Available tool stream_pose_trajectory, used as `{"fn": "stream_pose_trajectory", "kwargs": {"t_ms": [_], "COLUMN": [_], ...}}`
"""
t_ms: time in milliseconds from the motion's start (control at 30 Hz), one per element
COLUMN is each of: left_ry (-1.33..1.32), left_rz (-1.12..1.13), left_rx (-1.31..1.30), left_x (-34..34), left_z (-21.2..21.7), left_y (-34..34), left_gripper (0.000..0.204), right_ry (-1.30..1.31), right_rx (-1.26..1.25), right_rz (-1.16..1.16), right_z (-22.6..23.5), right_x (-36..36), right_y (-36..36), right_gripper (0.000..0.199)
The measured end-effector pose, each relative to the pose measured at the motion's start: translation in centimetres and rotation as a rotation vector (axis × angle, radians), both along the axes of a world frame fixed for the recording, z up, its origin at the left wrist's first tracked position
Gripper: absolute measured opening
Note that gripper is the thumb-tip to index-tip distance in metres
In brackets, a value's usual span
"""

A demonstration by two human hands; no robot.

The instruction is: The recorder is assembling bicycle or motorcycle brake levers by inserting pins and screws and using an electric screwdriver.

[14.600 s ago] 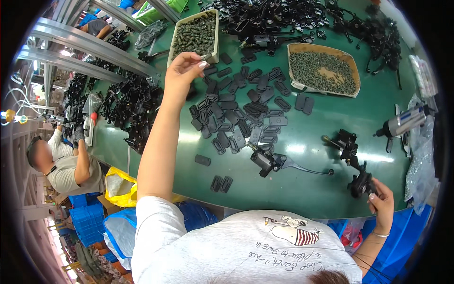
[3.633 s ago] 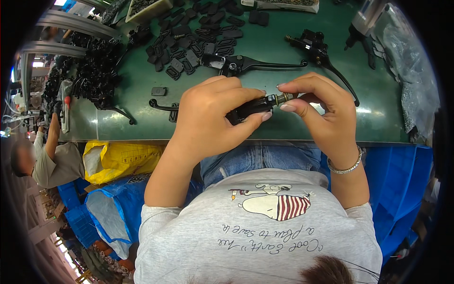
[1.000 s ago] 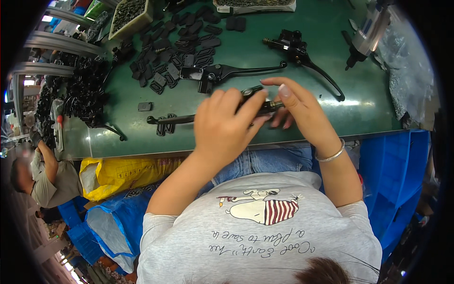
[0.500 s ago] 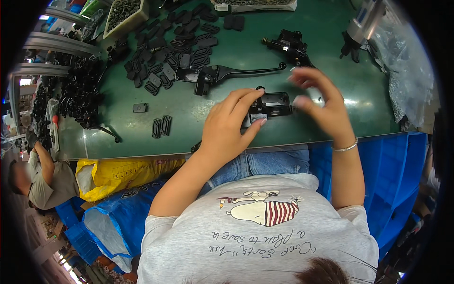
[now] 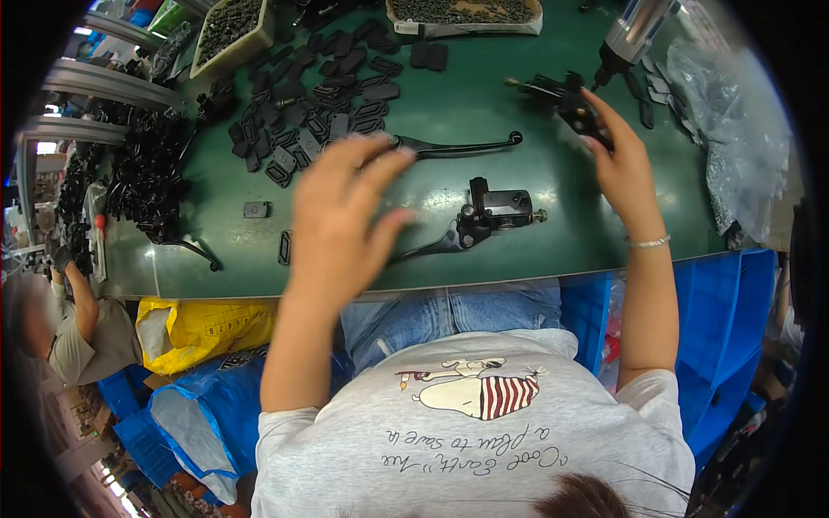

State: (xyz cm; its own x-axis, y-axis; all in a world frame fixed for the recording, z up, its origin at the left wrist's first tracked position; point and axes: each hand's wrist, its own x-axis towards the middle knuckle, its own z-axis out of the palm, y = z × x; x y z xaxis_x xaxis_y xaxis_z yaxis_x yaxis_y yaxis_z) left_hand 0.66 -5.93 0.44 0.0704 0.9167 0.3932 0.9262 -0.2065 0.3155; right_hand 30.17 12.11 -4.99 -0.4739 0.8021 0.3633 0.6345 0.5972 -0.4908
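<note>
1. While the left hand (image 5: 341, 216) hovers above the green counter (image 5: 535, 250) with fingers spread and nothing in its grasp, the right hand (image 5: 623, 164) reaches toward the far right of the counter.
2. Right hand: its fingertips rest on a black lever assembly (image 5: 561, 95) lying near the counter's far edge; whether they pinch it cannot be told.
3. A second black lever assembly (image 5: 484, 216), with its blade pointing toward the left hand, lies free on the counter between the two hands, touched by neither.
4. A lone black lever (image 5: 458, 147) lies farther back, beyond the left hand's fingertips.
5. Small black caps (image 5: 319, 104) are scattered in a loose group over the counter's far left part; two stray pieces (image 5: 256, 209) lie nearer the front edge.
6. Two trays of small dark parts (image 5: 229, 26) stand along the far edge.
7. A silver power tool (image 5: 630, 30) hangs just beyond the right hand.
8. Clear plastic bags (image 5: 734, 147) are heaped at the counter's right end.
</note>
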Motion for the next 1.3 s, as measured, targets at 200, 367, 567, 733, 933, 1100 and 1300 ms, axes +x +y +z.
{"fn": "stream_pose_trajectory", "kwargs": {"t_ms": [200, 367, 567, 733, 933, 1100, 1300], "left_ry": [-0.046, 0.063, -0.463, -0.604, -0.635, -0.726, -0.77], "left_rz": [0.025, -0.029, 0.291, 0.274, 0.22, 0.174, 0.099], "left_rx": [-0.244, -0.199, -0.029, 0.009, -0.039, -0.055, -0.053], "left_x": [-4.2, -4.7, -4.4, -4.2, -3.2, -2.6, -1.9], "left_z": [-1.1, -2.3, -2.8, -2.4, -2.5, -2.5, -0.8], "left_y": [2.0, 3.2, 1.9, 1.5, 1.6, 2.4, 4.2], "left_gripper": [0.058, 0.054, 0.046, 0.045, 0.044, 0.049, 0.052], "right_ry": [0.339, 0.171, 0.229, -0.066, -0.413, -0.339, -0.088], "right_rx": [-0.588, -0.627, -0.75, -1.073, -0.672, -0.359, 0.067], "right_rz": [0.113, 0.223, 0.141, 0.148, 0.151, 0.288, 0.276], "right_z": [3.8, 3.9, 2.3, 2.2, 3.1, 2.0, 2.4], "right_x": [1.0, 0.2, -0.6, -3.2, -5.6, -5.8, -5.5], "right_y": [-2.9, -2.0, 0.0, 3.3, 3.8, 4.1, 3.2], "right_gripper": [0.055, 0.039, 0.031, 0.04, 0.043, 0.035, 0.023]}}
